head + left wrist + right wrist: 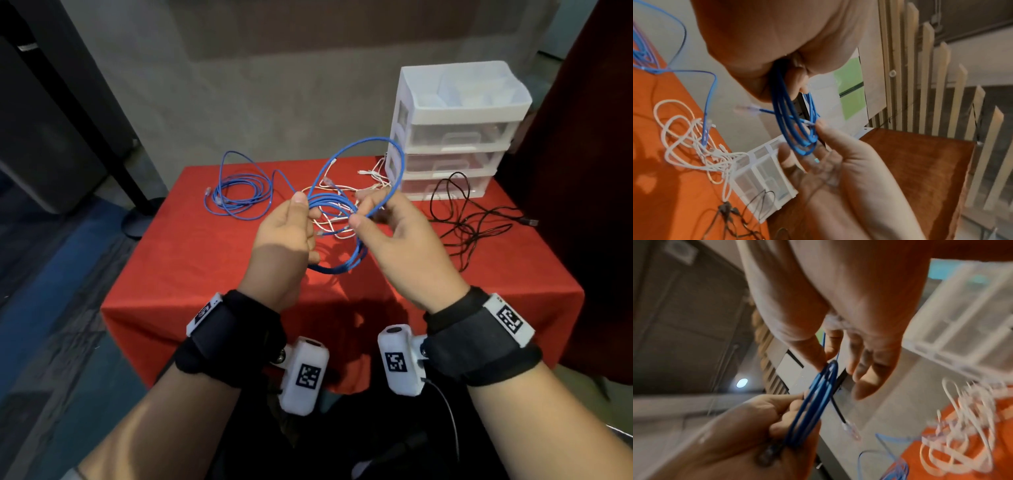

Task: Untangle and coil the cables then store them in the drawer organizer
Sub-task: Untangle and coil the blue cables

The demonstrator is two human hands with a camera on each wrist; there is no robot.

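Above the middle of the table my two hands hold a blue network cable [337, 205] gathered into several loops. My left hand [305, 209] grips the bundle from the left, fingers curled round the blue coil [793, 123]. My right hand [364, 210] pinches one strand of this coil [813, 402] between thumb and forefinger. From that pinch a wide loop [378, 139] arches up and right. A clear plug [748, 108] sticks out of the bundle. The white three-drawer organizer [459, 133] stands at the table's back right, its drawers closed.
A second blue cable [239, 195] lies loosely coiled at the back left of the red tablecloth [191, 274]. A tangle of white cables [375, 174] lies under and behind my hands. A black cable [469, 222] sprawls in front of the organizer.
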